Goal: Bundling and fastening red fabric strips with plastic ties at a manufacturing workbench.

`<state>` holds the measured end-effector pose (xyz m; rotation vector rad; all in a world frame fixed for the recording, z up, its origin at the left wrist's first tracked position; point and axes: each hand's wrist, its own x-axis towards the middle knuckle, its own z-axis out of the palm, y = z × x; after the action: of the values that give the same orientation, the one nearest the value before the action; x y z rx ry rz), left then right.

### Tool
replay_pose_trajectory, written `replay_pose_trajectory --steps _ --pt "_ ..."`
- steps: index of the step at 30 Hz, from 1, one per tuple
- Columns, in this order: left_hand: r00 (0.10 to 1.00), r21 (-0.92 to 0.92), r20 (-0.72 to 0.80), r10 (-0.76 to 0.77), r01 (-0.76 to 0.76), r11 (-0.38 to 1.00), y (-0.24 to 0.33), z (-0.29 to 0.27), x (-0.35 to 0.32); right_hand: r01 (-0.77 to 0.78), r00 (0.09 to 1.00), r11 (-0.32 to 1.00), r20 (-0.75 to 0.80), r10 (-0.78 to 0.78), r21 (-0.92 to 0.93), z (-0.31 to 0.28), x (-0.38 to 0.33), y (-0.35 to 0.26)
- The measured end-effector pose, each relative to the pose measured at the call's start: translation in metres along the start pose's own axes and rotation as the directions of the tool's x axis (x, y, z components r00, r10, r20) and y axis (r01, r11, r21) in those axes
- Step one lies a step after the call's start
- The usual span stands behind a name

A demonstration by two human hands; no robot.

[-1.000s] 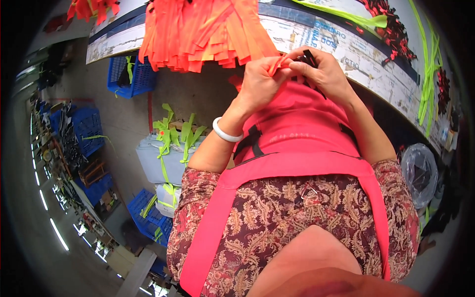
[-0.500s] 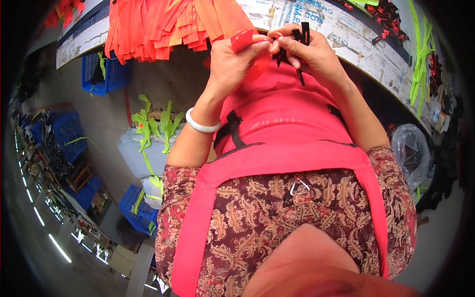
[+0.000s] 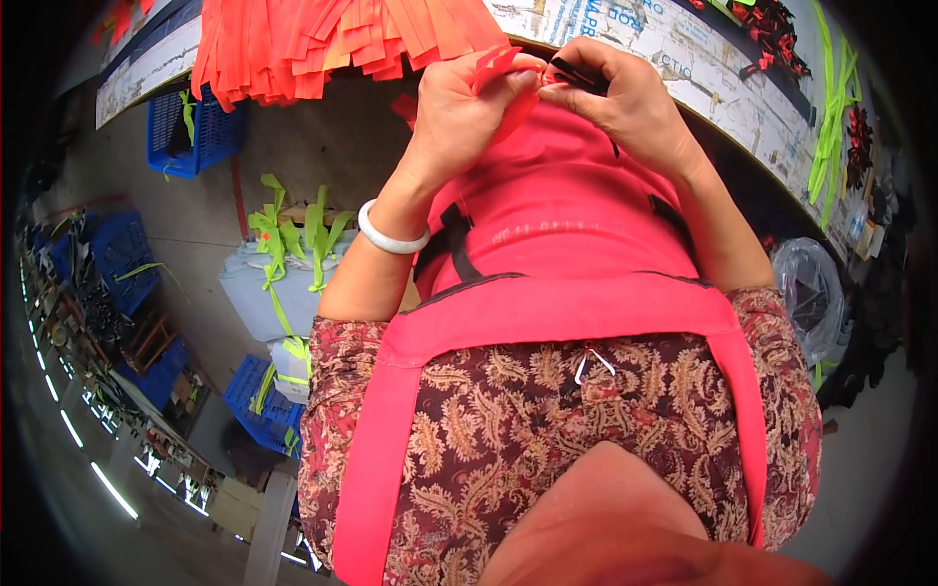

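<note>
Both hands meet at the near edge of the table, above my pink apron (image 3: 576, 205). My left hand (image 3: 457, 105) is closed on an orange-red fabric strip (image 3: 496, 66), part of which hangs below the fingers. A black strap piece (image 3: 578, 76) is pinched in my right hand (image 3: 630, 107), with a thin black end showing under the palm. The fingertips of the two hands nearly touch, and a small bit of red shows between them. How the strip and the strap piece join there is hidden by the fingers.
A thick pile of orange strips (image 3: 322, 49) hangs over the table edge (image 3: 147, 83) at left. Black-and-red pieces (image 3: 772, 39) and yellow-green strips (image 3: 831, 117) lie at right. Blue crates (image 3: 200, 132), tied grey stacks (image 3: 269, 293) and a clear plastic bag (image 3: 809, 298) stand below.
My right hand has turned and closed further over the black strap piece, which stood out beyond the fingers before. My left hand keeps the orange-red strip. The whole view has shifted slightly.
</note>
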<state>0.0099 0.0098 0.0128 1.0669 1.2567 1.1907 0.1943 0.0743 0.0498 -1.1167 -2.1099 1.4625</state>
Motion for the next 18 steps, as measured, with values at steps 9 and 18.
replay_pose_trajectory --steps 9,18 --pt "0.996 0.072 0.020 0.087 -0.088 0.994 -0.002 0.003 -0.002 0.005 0.996 0.996 -0.093 0.004 0.091 0.007 -0.002 0.011" --pt "0.992 0.130 0.007 0.129 -0.129 0.983 -0.004 0.003 -0.002 0.103 0.974 0.995 -0.204 -0.103 -0.013 0.011 -0.007 0.010"
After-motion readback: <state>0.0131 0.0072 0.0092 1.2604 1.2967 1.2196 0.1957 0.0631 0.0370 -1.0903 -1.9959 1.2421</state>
